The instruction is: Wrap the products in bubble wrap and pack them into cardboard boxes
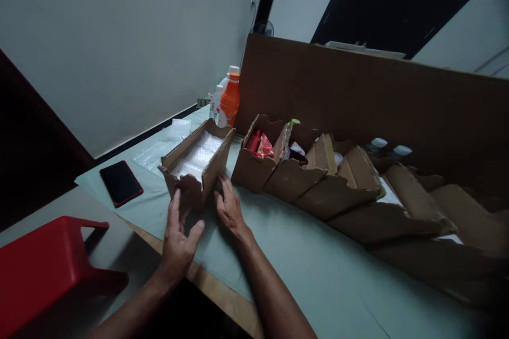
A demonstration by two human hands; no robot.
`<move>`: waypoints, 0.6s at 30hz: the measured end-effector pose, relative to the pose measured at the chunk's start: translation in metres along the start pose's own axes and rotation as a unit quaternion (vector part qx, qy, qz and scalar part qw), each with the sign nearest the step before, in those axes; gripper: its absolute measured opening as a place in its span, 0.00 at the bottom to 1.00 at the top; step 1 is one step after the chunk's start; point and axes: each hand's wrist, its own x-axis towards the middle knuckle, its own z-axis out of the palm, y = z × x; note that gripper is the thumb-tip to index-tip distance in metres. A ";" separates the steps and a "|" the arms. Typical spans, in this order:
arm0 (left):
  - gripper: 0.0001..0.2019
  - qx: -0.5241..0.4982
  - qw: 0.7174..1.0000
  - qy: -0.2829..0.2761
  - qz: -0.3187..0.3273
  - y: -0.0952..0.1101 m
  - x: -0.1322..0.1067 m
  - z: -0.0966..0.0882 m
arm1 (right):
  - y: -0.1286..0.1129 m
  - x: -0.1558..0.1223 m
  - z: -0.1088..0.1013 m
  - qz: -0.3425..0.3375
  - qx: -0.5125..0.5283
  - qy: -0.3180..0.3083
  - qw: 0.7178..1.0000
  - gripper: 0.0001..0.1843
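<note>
A narrow open cardboard box [186, 190] stands on the pale green cloth, with clear bubble wrap [199, 153] lying inside it. My left hand [178, 238] is at the box's near left corner, fingers stretched and thumb apart. On the other side, my right hand [229, 209] rests low by the box's right wall, its fingers extended toward the wall. Neither hand wraps round anything. To the right runs a row of similar cardboard boxes; the nearest one [252, 172] contains red packets [260, 144].
Behind the box stand an orange bottle [230, 98] and white bottles. A dark phone [120, 183] and flat bubble wrap [153, 156] lie left. A red plastic stool [43, 270] stands beside the table. A tall cardboard panel [338, 85] rises behind the row.
</note>
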 end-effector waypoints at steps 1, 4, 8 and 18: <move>0.39 -0.002 1.000 -0.008 0.002 -0.003 0.007 0.006 | 0.005 -0.006 0.001 0.008 0.001 0.010 1.000 0.27; 0.40 0.004 0.999 -0.043 0.025 -0.013 0.035 0.029 | 0.018 -0.020 0.000 0.035 0.008 0.051 0.998 0.22; 0.41 0.040 0.995 -0.081 0.049 -0.026 0.077 0.066 | 0.023 -0.024 -0.004 0.055 0.033 0.098 0.993 0.17; 0.35 0.078 0.994 0.018 0.068 -0.020 0.167 0.053 | 0.028 -0.025 0.000 0.079 0.077 0.140 0.984 0.16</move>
